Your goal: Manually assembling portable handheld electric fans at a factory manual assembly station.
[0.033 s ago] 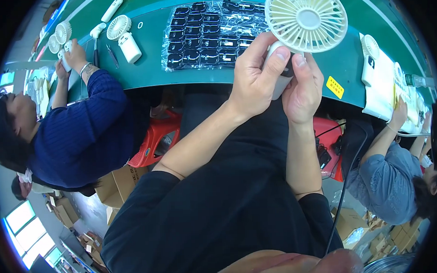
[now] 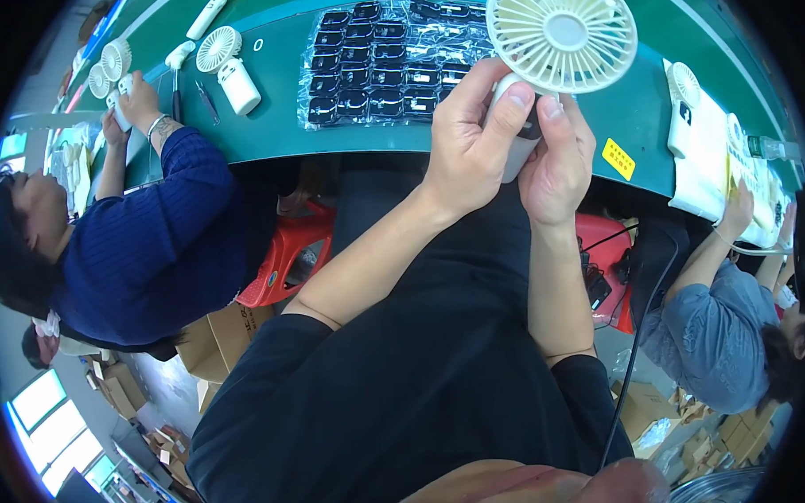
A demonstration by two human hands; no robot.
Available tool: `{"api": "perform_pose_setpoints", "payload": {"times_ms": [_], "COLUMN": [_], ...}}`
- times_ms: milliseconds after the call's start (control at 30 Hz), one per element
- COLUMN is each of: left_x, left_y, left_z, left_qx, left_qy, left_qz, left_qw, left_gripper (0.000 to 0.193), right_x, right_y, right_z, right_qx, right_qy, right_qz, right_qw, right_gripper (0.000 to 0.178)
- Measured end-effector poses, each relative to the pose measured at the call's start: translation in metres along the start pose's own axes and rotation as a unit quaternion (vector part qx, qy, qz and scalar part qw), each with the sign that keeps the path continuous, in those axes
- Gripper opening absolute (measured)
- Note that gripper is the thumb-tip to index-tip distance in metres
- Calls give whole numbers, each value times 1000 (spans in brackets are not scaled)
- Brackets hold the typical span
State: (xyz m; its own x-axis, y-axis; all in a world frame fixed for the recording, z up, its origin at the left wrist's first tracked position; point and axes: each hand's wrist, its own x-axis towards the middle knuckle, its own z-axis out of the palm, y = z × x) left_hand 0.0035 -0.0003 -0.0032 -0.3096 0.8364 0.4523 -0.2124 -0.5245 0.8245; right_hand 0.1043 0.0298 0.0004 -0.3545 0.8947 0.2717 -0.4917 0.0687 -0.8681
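A cream-white handheld fan (image 2: 523, 145) is held up over the near edge of the green table, its round slatted head (image 2: 568, 33) tilted toward the top right. My left hand (image 2: 470, 143) grips the handle from the left, thumb laid along its front. On the other side, my right hand (image 2: 557, 166) closes round the lower handle with its thumb pointing up near a dark patch on it. Part of the handle is hidden behind my fingers. Behind the hands, rows of black plastic parts (image 2: 387, 70) lie on clear plastic film.
Left on the table (image 2: 270, 136) are another white fan (image 2: 237, 84), tweezers (image 2: 208, 103) and a screwdriver-like tool (image 2: 177, 91). A yellow label (image 2: 618, 160) sits at the right front edge. Co-workers sit on both sides, one in a blue sleeve (image 2: 154, 251). Red stools (image 2: 283, 256) stand below.
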Motion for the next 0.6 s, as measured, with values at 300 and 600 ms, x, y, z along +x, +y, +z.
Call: {"api": "perform_pose_setpoints", "payload": {"times_ms": [300,600], "left_x": [6,21], "left_y": [-6,-1], "left_z": [1,-18], "left_qx": [-114,-35], "left_qy": [126,12], "left_qz": [-13,-60], "left_qw": [985,998], "left_gripper": [34,29], "right_x": [0,-11], "right_y": [12,4], "right_z": [19,3], "right_qx": [-157,-76], "right_qy": [46,28], "right_qz": [-47,23], "right_qw": [985,996], "right_gripper": [37,36]}}
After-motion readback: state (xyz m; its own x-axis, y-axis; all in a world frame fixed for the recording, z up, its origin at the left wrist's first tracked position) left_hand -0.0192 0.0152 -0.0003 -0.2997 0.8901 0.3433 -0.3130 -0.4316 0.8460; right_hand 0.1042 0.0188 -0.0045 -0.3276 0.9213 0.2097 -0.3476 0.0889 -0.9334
